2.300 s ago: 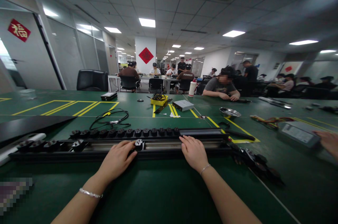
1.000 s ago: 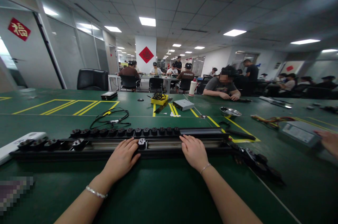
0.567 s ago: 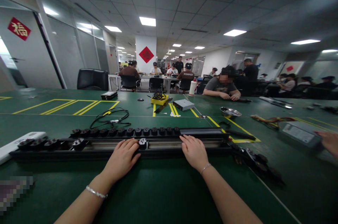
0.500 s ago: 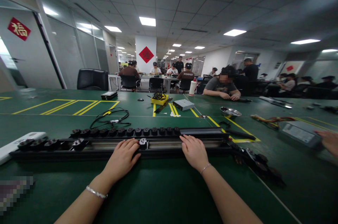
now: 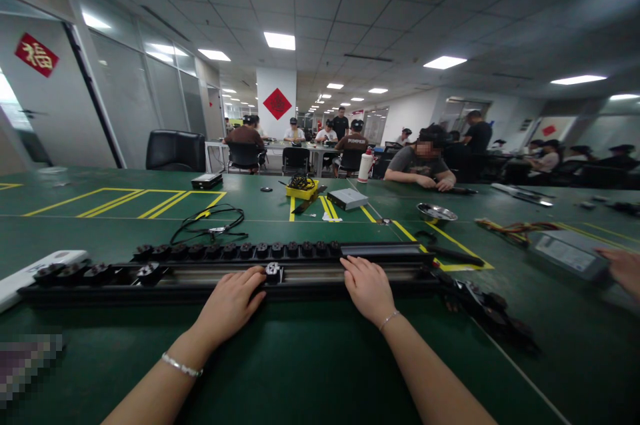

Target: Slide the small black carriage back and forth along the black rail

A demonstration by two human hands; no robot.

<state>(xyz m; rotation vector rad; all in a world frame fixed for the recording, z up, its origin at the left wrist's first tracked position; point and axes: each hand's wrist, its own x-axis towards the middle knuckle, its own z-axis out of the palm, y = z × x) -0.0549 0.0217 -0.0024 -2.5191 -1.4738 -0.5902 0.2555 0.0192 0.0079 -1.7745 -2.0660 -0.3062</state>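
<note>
The green table (image 5: 310, 365) is spreading out under everything, and across it, from nine to three o'clock before the person, the long black rail (image 5: 310, 293) is lying flat. I'm guessing it is stiff, fairly heavy and smooth enough for sliding, so its outer edges are looking like the best hold. A second rail (image 5: 383, 249) is sitting just beyond at twelve, carrying a row of black pieces (image 5: 245, 250). The right hand (image 5: 369, 291) is resting palm down on the near rail at one o'clock, forearm coming in from five, fingers almost straight and not visibly gripping anything. The left hand (image 5: 231, 303) is draping over it at eleven, forearm reaching from seven, fingers loosely bent, thumb apart. Its fingertips are meeting, or nearly meeting, the small module (image 5: 273, 269) in the channel, at their three o'clock; whether they are pinching it, I can't tell. That piece is looking light, rigid, perhaps brittle on top, its sides seeming safer to hold.
</note>
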